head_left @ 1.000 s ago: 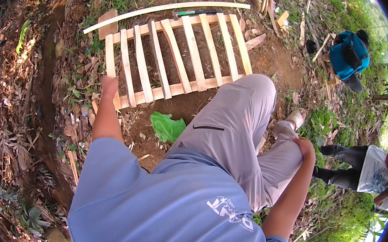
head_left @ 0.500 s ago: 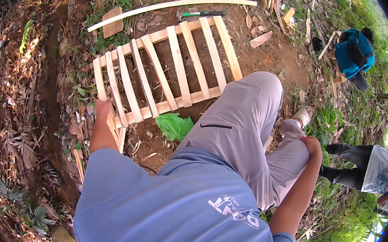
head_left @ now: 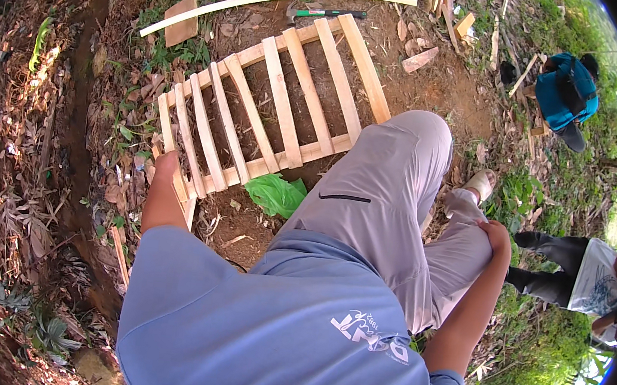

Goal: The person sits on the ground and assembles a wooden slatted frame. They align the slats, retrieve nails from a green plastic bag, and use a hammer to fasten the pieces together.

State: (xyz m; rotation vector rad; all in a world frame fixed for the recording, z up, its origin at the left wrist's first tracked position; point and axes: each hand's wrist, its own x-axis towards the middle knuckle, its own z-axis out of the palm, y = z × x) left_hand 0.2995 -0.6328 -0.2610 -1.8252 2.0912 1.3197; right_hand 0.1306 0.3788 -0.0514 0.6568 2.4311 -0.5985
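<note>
A slatted frame [head_left: 282, 103] of pale wood, like a short ladder with several crosspieces, lies in front of me. My left hand [head_left: 166, 165] is closed on its left end, close to the outermost slat; the fingertips are hidden. Bent over my lower leg, on the grey trousers [head_left: 461, 242], my right hand [head_left: 497, 239] rests with no tool in it. Past the frame's far rail lies a hammer [head_left: 327, 15] with a green and black handle. A crumpled green plastic bag [head_left: 277, 194] sits by the near rail.
Beyond the frame lie a long curved wooden strip [head_left: 275, 5] and a flat board piece [head_left: 182, 23]. Wood offcuts [head_left: 461, 27] are scattered at the far right. One person in teal [head_left: 566, 88] bends down there; another in a light shirt [head_left: 596, 277] stands nearer.
The frame's left end has shifted slightly to the right and toward me, with my left hand at it. My right hand stays on my leg. The view has tilted a little.
</note>
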